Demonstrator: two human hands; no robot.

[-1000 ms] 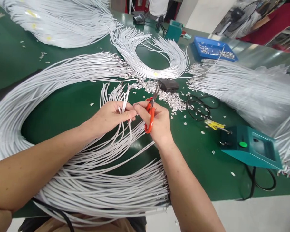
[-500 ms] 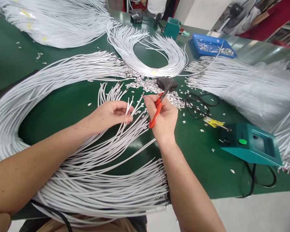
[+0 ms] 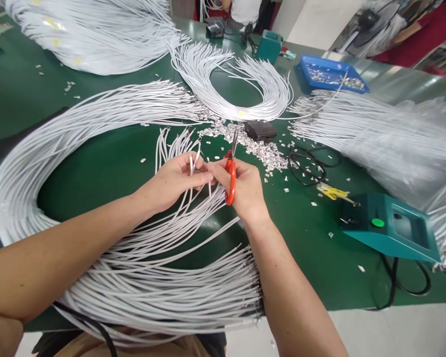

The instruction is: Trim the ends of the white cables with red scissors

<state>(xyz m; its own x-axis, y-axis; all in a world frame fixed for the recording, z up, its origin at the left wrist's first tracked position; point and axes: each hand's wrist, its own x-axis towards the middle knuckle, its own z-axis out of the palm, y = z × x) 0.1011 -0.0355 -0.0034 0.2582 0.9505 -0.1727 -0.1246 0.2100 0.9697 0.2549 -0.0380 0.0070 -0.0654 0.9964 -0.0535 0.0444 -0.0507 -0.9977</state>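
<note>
Together again, the left hand (image 3: 175, 179) and right hand (image 3: 246, 187) have come close, fingers touching or nearly so. The left hand pinches a few white wires (image 3: 192, 167) — the right hand grips red scissors (image 3: 231, 184), tips pointing away. Past the right hand, shiny bits (image 3: 270, 156) and a black box (image 3: 260, 130) lie on the green surface (image 3: 297, 238).

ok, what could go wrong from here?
1. The right hand holds red-handled scissors while its fingertips work close to the left hand; a swing of the blades could nick skin or a wire.
2. The left hand pinches several white wires together, so one might slip into the bundle below.
3. Small silvery scraps lie against nearby wire ends and might snag there.
</note>
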